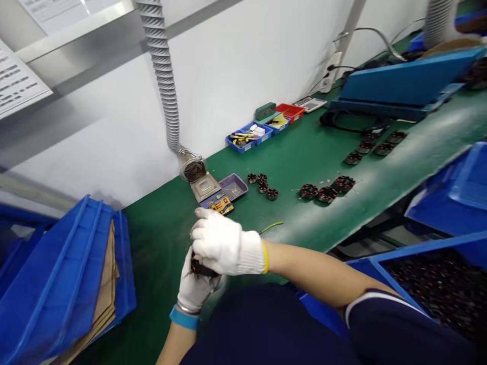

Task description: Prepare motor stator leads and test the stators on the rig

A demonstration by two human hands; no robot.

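Note:
In the head view my left hand [194,289], in a white knit glove with a blue band at the wrist, is closed around a dark motor stator [201,267]. Over the top of it lies my right hand [216,241], gloved in white with a yellow cuff edge, its fingers curled down onto the stator; their tips are partly hidden. Small wound stators [262,187] stand just beyond my hands on the green table. Larger stators [327,194] with copper windings and loose wire ends sit farther right. A green-handled tool [271,226] lies beside my right wrist.
Beyond my hands are a solder pot [205,186] under a grey hose [163,76] and a purple tray [233,187]. Blue bins [64,268] with cardboard stand at left. At lower right is a bin full of stators [441,284]. A blue machine [391,83] stands farther back.

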